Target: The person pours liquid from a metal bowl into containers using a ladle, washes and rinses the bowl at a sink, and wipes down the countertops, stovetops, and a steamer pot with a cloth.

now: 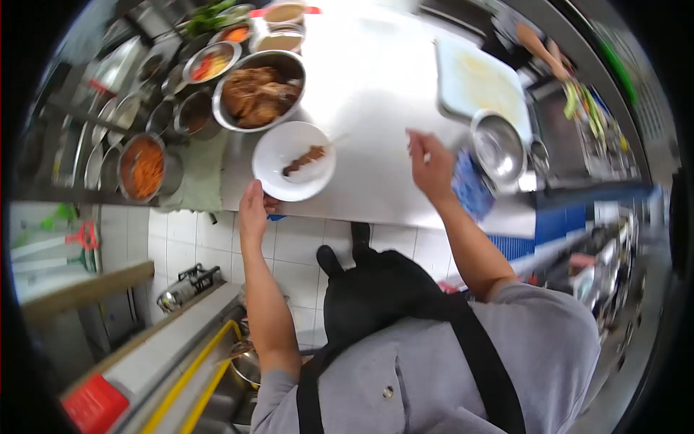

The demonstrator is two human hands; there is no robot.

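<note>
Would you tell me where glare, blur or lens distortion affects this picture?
Head view: strong glare whitens the far middle of the steel counter; the right hand looks slightly blurred; the wide lens bends the outer scene, leaving black corners.

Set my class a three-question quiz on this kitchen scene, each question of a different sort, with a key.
1. Multiple choice: What does the left hand touch?
a) cutting board
b) white bowl
c) blue cloth

2. True or false: The right hand is apart from the white bowl.

3. Fill the gap: The large metal bowl beside the white bowl holds food coloured ____.

Key: 1 b; 2 true; 3 brown
</note>
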